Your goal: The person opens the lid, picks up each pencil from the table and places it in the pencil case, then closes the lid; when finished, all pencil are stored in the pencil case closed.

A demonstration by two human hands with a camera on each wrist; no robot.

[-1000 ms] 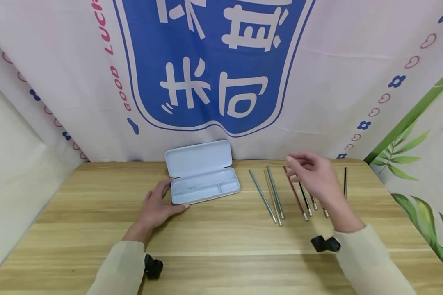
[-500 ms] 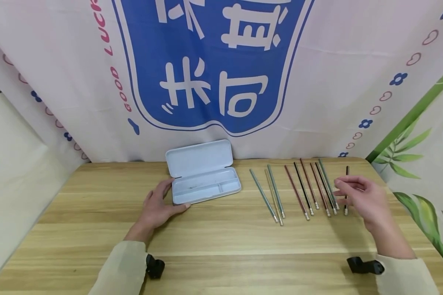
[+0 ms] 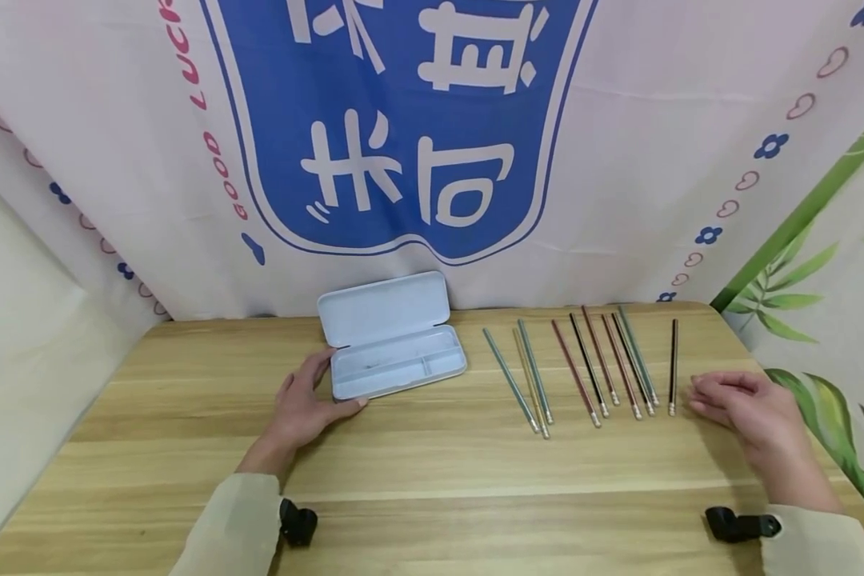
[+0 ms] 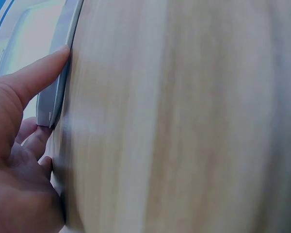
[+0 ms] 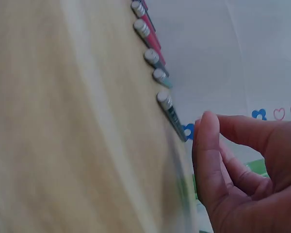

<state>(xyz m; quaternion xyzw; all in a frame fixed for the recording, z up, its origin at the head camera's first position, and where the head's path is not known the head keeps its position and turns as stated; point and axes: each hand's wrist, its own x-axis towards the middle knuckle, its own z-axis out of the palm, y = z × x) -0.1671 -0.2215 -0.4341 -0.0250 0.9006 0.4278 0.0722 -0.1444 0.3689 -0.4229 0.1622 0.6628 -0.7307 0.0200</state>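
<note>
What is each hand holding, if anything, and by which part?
The left hand holds the open pencil case by its left end, with the thumb against the front edge. The right hand holds nothing.

Left sleeve (image 3: 230,520), lower left of frame: pale cream, long, plain, ending at wrist; small black block-like device (image 3: 298,524) at cuff. Right sleeve (image 3: 817,540), lower right: same pale cream; black wrist unit (image 3: 752,526), elongated, chunky inner end, small round screw-like spot near cuff
</note>
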